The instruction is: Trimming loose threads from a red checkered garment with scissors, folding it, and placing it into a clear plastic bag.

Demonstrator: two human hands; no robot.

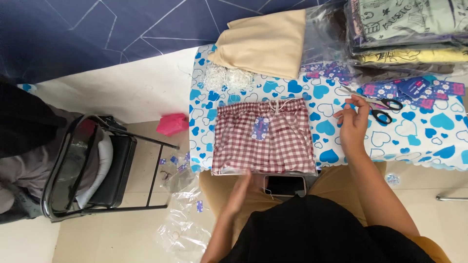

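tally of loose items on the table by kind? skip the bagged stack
Checked shorts: 1
Beige cloth: 1
Scissors, by right hand: 1
White string pile: 1
Tag pile: 1
Total: 5

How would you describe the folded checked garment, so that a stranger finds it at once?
Start at the table with the blue heart-pattern cloth. At its near edge, just above the left hand, lies the checked garment, folded in a clear bag. Only it has red-and-white checks, with a small blue tag in the middle.
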